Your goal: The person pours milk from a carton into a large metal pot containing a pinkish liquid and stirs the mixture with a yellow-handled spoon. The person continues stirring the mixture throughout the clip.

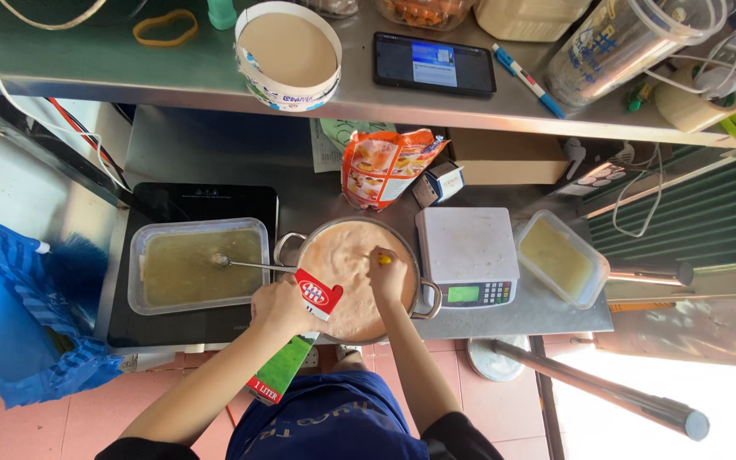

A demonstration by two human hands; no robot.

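From my feed, the left hand is clamped around a red, white and green one-litre carton, tipped so its top corner hangs over the near rim of the steel pot at centre frame. That tilt puts the spout above the pale orange-pink batter rather than over the counter. I cannot see liquid leaving it.

The right hand is closed on a yellow-tipped handle standing in the batter, held low over the mix, seemingly for stirring while the carton is tilted.

Left of the pot, a clear rectangular tub of greenish mash sits on a black induction hob, with a metal spoon resting in it, handle toward the pot and within reach. Right of the pot, touching its handle side, is a white digital scale, and beyond it a smaller tub of pale yellow paste.

Behind the pot an opened orange pouch leans upright. On the shelf along the top of frame lie a smartphone, screen up, and a round paper tub.
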